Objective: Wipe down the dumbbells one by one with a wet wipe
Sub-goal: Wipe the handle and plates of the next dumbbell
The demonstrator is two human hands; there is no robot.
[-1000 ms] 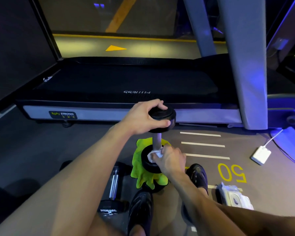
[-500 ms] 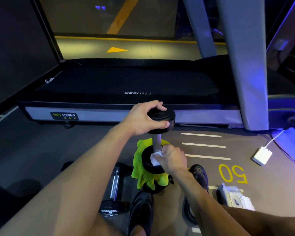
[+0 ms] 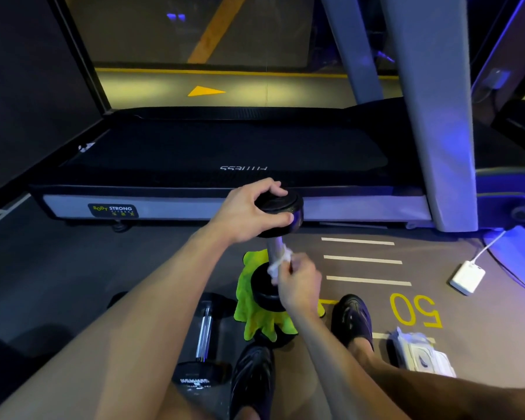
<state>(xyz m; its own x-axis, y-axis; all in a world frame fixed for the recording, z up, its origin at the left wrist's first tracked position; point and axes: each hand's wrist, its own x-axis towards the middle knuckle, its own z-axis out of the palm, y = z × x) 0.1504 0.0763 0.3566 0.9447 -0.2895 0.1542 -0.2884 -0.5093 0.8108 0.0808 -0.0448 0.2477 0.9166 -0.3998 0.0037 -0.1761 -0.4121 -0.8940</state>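
A black dumbbell (image 3: 278,237) stands upright on end in the middle of the frame, its lower head resting on a lime-green cloth (image 3: 249,298) spread on the grey gym floor (image 3: 73,268). The left hand (image 3: 249,213) grips the upper head from the side, fingers curled over the top rim and thumb pressed against the front edge. The right hand (image 3: 299,287) sits lower, its fingers pinching a white wet wipe (image 3: 281,260) wrapped against the chrome handle just above the lower head.

At lower centre-left a second dumbbell (image 3: 205,338) lies flat on the floor, its chrome bar pointing away from the viewer, just beside the cloth. Two black shoes (image 3: 353,319) show at the bottom, one on either side of the right forearm. A pack of wet wipes (image 3: 419,354) lies at lower right, near a yellow "50" painted on the floor. A white power adapter (image 3: 467,277) with its cable sits at the right edge. A treadmill (image 3: 225,165) fills the upper half of the frame.
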